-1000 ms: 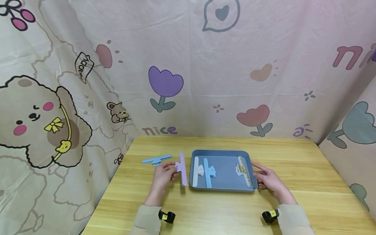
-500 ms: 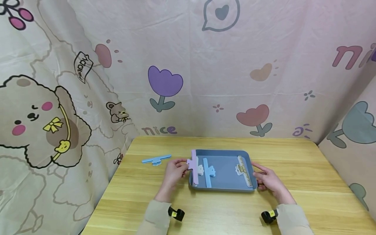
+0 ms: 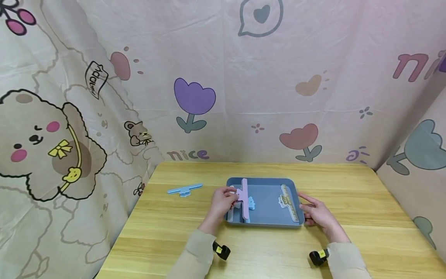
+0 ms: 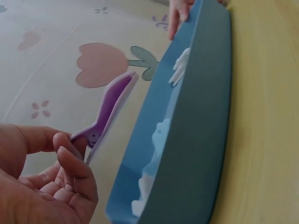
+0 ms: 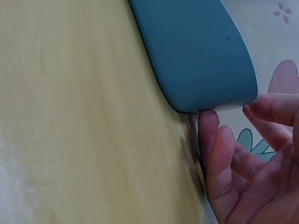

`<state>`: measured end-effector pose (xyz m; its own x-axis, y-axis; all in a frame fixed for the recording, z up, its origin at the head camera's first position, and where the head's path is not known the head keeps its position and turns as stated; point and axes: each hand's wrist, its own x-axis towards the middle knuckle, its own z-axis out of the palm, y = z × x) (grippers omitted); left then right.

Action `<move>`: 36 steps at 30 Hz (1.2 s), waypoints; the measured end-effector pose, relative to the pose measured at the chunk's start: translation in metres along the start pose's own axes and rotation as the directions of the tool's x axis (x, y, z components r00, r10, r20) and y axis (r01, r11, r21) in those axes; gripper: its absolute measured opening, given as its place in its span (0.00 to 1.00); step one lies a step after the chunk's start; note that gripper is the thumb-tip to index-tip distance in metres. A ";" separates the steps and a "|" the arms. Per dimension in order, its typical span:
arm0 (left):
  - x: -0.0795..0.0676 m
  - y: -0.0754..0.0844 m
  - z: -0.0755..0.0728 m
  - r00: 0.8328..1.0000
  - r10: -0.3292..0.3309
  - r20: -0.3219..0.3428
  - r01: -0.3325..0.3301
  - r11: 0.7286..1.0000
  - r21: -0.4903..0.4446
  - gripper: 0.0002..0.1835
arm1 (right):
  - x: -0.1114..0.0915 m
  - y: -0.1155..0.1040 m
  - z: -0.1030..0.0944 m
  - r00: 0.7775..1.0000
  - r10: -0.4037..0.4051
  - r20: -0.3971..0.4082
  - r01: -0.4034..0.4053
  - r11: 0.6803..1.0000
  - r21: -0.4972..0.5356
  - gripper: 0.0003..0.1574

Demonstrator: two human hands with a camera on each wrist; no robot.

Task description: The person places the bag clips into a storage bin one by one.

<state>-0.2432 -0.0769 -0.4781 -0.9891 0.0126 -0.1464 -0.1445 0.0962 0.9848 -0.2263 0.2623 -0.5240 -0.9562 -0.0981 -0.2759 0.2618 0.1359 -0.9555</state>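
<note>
My left hand (image 3: 224, 201) pinches a light purple bag clip (image 3: 245, 199) by its handle end, with thumb and fingers. The clip hangs over the left part of the blue-grey tray (image 3: 266, 224); in the left wrist view the purple clip (image 4: 112, 105) shows above the tray's wall. Beneath it lie a white clip (image 3: 230, 215) and a blue clip (image 3: 251, 203), both partly hidden. At the tray's right side lies a white clip with gold markings (image 3: 289, 203). My right hand (image 3: 318, 213) touches the tray's right end, fingertips against the outer wall (image 5: 205, 60) and rim.
Another blue clip (image 3: 184, 190) lies on the wooden table (image 3: 153, 224), left of the tray. A patterned cloth (image 3: 237, 97) hangs behind the table and along its sides.
My left hand has carried the purple clip rightward from beside the tray, across its left rim, to above the blue clip. The right hand has stayed at the tray's right end.
</note>
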 end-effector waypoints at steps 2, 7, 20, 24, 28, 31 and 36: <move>0.002 -0.002 0.006 1.000 -0.001 0.009 0.001 1.000 0.003 0.12 | 0.000 0.000 0.000 1.000 0.006 -0.003 -0.006 1.000 0.001 0.38; 0.007 -0.005 0.018 1.000 0.009 0.009 -0.009 1.000 0.002 0.11 | 0.000 -0.001 -0.001 1.000 0.001 0.003 -0.001 1.000 0.001 0.38; 0.008 -0.007 0.044 0.999 -0.017 0.041 0.017 1.000 0.009 0.11 | -0.002 -0.003 0.002 1.000 -0.005 -0.005 0.005 1.000 -0.009 0.37; 0.009 -0.008 0.052 0.998 -0.025 0.052 0.023 0.999 0.034 0.11 | -0.001 -0.002 0.003 1.000 0.001 -0.014 -0.001 1.000 -0.009 0.37; 0.011 -0.010 0.059 0.999 -0.028 0.047 0.025 0.998 0.062 0.10 | 0.000 -0.001 0.002 1.000 0.007 -0.021 -0.007 1.000 -0.002 0.36; 0.012 -0.013 0.066 0.999 -0.018 0.042 0.015 0.998 0.066 0.11 | 0.001 -0.001 0.002 1.000 0.002 -0.020 -0.002 1.000 -0.003 0.36; 0.013 -0.013 0.078 0.999 0.010 0.032 -0.012 0.996 0.083 0.11 | 0.002 0.000 0.001 1.000 -0.004 -0.023 0.003 1.000 -0.008 0.37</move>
<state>-0.2518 -0.0001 -0.5003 -0.9891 0.0453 -0.1398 -0.1297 0.1787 0.9753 -0.2277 0.2614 -0.5246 -0.9599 -0.0759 -0.2700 0.2575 0.1430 -0.9556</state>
